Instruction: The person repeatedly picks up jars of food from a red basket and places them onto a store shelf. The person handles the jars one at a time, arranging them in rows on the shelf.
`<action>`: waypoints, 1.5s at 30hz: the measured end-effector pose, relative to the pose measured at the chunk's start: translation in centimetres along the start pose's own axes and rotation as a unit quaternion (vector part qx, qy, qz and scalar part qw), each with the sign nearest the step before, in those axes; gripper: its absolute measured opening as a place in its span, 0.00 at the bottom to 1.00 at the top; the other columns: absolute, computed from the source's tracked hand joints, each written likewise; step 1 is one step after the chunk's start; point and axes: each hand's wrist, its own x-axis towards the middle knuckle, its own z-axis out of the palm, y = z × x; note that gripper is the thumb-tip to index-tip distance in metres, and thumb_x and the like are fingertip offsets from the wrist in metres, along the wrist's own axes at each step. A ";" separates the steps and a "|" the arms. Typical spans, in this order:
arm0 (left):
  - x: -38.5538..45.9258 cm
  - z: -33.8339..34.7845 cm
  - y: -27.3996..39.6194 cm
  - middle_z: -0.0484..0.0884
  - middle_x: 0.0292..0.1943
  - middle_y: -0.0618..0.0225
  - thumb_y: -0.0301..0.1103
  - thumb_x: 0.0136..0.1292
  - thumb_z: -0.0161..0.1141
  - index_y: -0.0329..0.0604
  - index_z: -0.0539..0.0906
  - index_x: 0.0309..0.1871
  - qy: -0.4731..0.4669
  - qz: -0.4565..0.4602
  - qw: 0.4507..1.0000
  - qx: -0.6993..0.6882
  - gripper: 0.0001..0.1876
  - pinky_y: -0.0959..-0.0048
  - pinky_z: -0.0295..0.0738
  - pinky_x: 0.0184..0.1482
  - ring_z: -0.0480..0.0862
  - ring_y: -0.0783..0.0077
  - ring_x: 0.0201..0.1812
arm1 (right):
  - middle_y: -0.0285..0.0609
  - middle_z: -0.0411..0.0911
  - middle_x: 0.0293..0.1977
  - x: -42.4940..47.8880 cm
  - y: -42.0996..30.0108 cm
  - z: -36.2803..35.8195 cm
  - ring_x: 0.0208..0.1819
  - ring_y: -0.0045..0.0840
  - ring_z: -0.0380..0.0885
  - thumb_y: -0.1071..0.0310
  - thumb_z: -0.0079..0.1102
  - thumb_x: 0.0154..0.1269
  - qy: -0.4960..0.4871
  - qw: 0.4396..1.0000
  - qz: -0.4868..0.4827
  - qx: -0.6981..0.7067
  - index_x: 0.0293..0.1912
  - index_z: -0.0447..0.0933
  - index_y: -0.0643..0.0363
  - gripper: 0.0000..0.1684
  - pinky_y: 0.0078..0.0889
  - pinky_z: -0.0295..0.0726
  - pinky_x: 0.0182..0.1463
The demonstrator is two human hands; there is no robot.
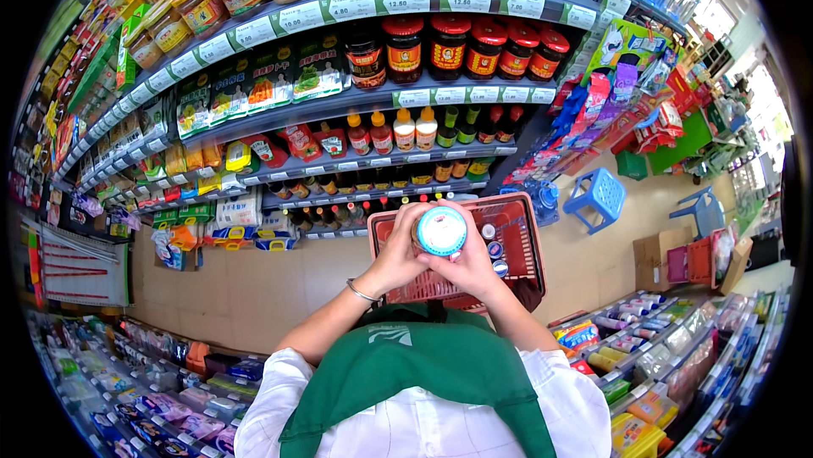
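Observation:
Between both hands, at chest height, is a jar with a light blue and white lid (442, 231), its top turned up to the camera. My left hand (401, 247) wraps its left side, and my right hand (470, 262) closes round its right side. A metal bangle (363, 291) circles my left wrist. Beneath the hands a reddish plastic shopping basket (540, 248) holds several small jars or cans (495, 249) with round lids. The hands hide the jar's body and part of the basket.
Ahead stand store shelves (356, 97) with red-lidded sauce jars (448, 45), pouches and bottles. A blue plastic stool (597, 199) and a cardboard box (654, 258) are on the floor at right. Low shelves of packaged goods (184, 404) lie behind, on both sides.

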 end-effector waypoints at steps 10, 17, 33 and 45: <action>2.7 -0.9 0.8 0.63 0.58 0.56 0.17 0.47 0.65 0.42 0.62 0.64 0.018 0.004 0.995 -0.093 0.38 0.64 0.64 0.65 0.67 0.55 0.64 | 0.50 0.69 0.56 3.6 -3.7 -1.0 0.58 0.41 0.70 0.65 0.75 0.46 0.020 0.993 -0.069 -0.097 0.61 0.62 0.62 0.45 0.38 0.69 0.62; 13.2 -6.6 8.5 0.64 0.58 0.52 0.28 0.48 0.72 0.41 0.57 0.68 0.127 0.165 0.978 -0.013 0.45 0.62 0.67 0.62 0.70 0.54 0.59 | 0.43 0.76 0.48 14.3 -12.6 -4.4 0.51 0.27 0.75 0.66 0.75 0.47 0.080 0.975 -0.205 -0.004 0.59 0.63 0.64 0.42 0.32 0.73 0.58; 22.3 -12.1 9.9 0.54 0.71 0.50 0.30 0.48 0.71 0.40 0.48 0.73 0.139 0.201 0.893 0.378 0.52 0.58 0.44 0.75 0.51 0.50 0.74 | 0.45 0.80 0.44 35.3 -15.5 -7.3 0.46 0.27 0.79 0.66 0.76 0.43 0.108 0.974 -0.174 -0.092 0.50 0.71 0.66 0.35 0.30 0.77 0.51; 22.6 -12.3 7.4 0.57 0.71 0.53 0.27 0.48 0.69 0.39 0.49 0.73 0.187 0.256 0.889 0.329 0.51 0.57 0.48 0.73 0.54 0.51 0.73 | 0.53 0.80 0.46 36.7 -14.4 -8.2 0.49 0.34 0.80 0.59 0.76 0.45 0.063 0.971 -0.159 -0.169 0.51 0.72 0.69 0.36 0.34 0.77 0.52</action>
